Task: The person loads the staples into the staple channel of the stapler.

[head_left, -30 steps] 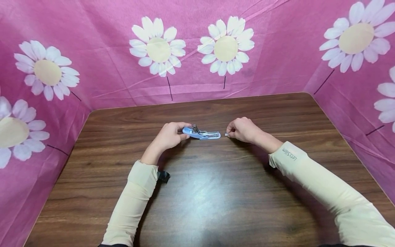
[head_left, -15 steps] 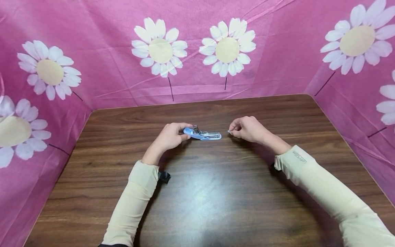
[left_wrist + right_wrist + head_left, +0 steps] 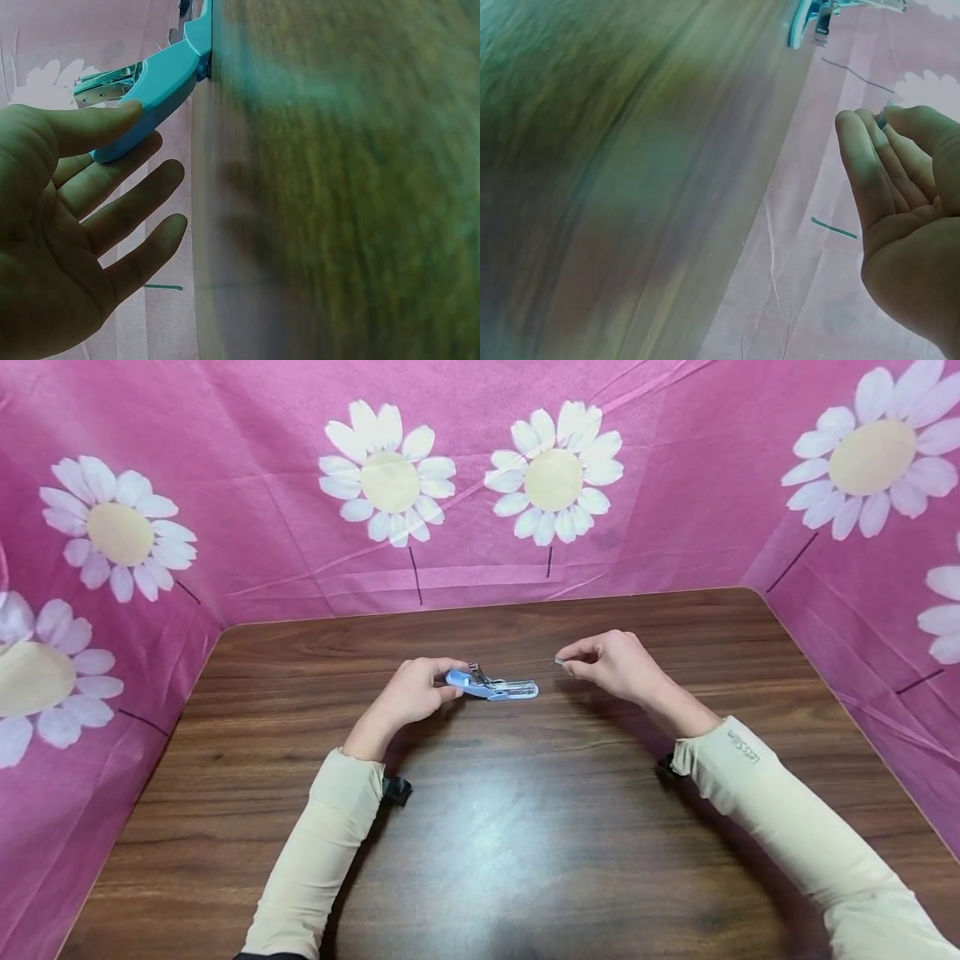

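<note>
A light blue stapler point(image 3: 512, 691) lies folded open on the table, its metal tray showing toward the right. My left hand point(image 3: 408, 697) pinches its left end between thumb and index finger. In the left wrist view the thumb presses the blue stapler body point(image 3: 161, 86) while the other fingers spread loose. Right of the stapler and apart from it, my right hand point(image 3: 618, 668) pinches a small silvery staple strip point(image 3: 559, 661) between thumb and fingertips. The right wrist view shows just a bit of the staple strip point(image 3: 883, 118); the fingers hide the rest.
The brown wood-grain table point(image 3: 480, 860) ends at the back against a pink cloth point(image 3: 255, 485) printed with white daisies, which also rises on both sides. Black wrist camera mounts stick out under the left sleeve point(image 3: 345, 793) and right sleeve point(image 3: 720, 760).
My right hand has drawn back from the stapler, up and to the right, with the staple strip still in its fingertips. The left hand and the stapler have barely moved.
</note>
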Available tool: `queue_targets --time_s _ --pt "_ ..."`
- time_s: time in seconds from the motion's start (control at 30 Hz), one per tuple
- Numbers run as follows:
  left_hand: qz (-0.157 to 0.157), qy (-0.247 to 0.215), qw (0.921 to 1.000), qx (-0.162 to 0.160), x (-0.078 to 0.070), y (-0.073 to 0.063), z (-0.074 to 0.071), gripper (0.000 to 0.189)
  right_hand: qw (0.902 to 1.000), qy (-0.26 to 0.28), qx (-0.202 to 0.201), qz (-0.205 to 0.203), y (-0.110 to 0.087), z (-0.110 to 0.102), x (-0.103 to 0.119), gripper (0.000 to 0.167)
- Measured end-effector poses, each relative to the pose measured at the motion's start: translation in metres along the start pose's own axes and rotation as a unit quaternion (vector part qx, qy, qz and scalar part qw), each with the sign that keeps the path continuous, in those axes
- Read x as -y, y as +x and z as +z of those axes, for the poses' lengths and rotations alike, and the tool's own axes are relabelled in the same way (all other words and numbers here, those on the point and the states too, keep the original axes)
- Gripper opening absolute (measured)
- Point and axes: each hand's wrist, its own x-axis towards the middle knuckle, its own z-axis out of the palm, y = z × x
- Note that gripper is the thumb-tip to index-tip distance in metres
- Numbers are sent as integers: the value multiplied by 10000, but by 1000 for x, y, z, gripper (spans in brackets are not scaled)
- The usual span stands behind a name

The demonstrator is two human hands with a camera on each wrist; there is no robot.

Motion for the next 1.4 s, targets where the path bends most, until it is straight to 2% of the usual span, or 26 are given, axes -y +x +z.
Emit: queue_targets --time_s 0.33,1.07,1.4 --pt "-26 27 10000 -1 -1 0 1 37 9978 431 -499 89 2 0 4 12" --pt "-28 92 10000 -7 -1 2 2 38 9971 666 -323 179 8 8 12 12" --pt "-26 64 10000 -7 1 2 2 37 9981 543 -276 20 13 13 16 12"
